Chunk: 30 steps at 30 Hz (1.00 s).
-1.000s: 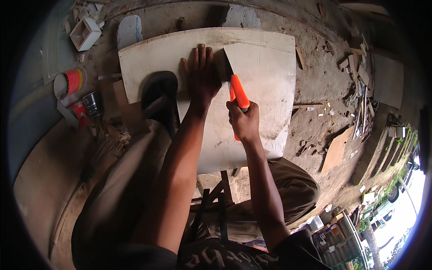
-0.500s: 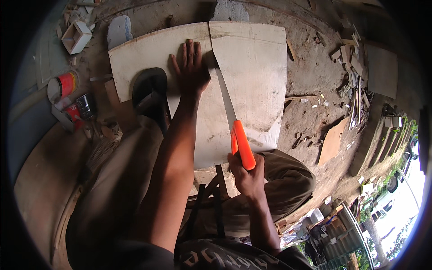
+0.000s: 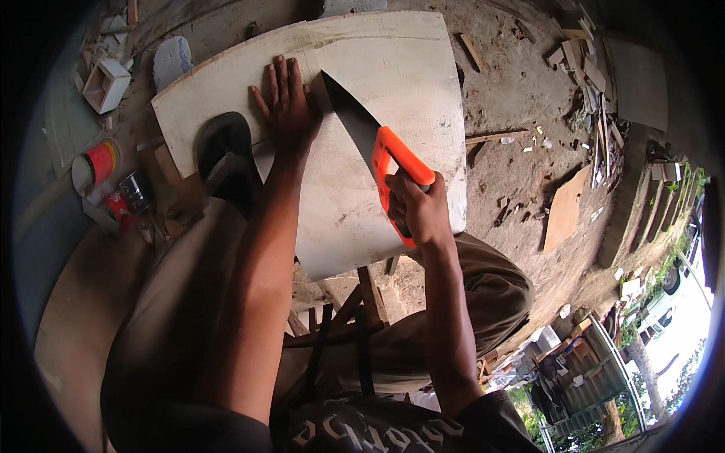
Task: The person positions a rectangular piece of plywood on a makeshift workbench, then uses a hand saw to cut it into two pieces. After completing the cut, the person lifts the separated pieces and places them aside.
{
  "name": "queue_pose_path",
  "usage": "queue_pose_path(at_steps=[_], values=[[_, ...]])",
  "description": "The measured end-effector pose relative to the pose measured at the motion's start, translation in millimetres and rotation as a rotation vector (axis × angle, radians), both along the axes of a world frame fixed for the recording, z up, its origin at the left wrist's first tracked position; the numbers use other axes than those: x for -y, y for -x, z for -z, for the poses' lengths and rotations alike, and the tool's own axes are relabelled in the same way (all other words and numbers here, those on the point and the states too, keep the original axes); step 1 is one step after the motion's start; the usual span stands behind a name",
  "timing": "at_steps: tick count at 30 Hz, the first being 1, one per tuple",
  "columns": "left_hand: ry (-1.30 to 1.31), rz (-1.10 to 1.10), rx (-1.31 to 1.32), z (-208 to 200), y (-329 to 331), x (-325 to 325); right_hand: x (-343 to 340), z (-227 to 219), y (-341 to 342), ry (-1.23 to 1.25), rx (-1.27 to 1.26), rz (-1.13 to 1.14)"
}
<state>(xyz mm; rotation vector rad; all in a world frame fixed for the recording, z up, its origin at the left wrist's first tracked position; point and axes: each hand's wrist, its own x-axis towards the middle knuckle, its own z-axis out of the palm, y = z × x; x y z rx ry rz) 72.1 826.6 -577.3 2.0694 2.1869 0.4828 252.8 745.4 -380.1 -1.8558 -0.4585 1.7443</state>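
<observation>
A pale plywood sheet (image 3: 393, 72) lies before me, marked with dark smudges. On it my left hand (image 3: 291, 113) rests flat, fingers stretched toward the far edge. My right hand (image 3: 419, 208) is closed round the orange handle of a hand saw (image 3: 389, 147). The saw's blade slants to the far left across the sheet, its tip a little right of my left fingers. Whether the teeth touch the wood I cannot tell. A dark sandal (image 3: 225, 147) on my foot presses on the sheet's left part.
Paint cans (image 3: 100, 161) and a white box-like frame (image 3: 106, 84) are on the left. Wood scraps (image 3: 585, 75) lie at the far right, with a brown board piece (image 3: 566, 210) on the dirt floor. My bent knee (image 3: 498, 279) is near the sheet's front right corner.
My right hand and the saw have moved farther away, and the blade now lies turned over the sheet instead of edge-on in the cut line. My left hand still presses the sheet.
</observation>
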Motion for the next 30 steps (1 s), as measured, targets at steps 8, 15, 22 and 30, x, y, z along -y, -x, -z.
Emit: queue_pose_path(at_steps=[8,15,22,30], values=[[-0.012,0.043,-0.075,-1.0,0.7,-7.5,-11.7,30.9,33.1,-0.160,0.193,-0.305],[0.032,0.055,-0.138,-4.8,0.0,1.6,-18.9,-3.1,32.1,-0.243,0.279,-0.290],[-0.225,0.059,0.153,-30.7,21.9,-9.9,14.4,-15.2,32.0,-0.305,0.250,-0.260],[-0.089,0.231,0.000,-113.7,93.4,-90.4,36.5,-80.2,19.0,-0.341,0.335,-0.389]])
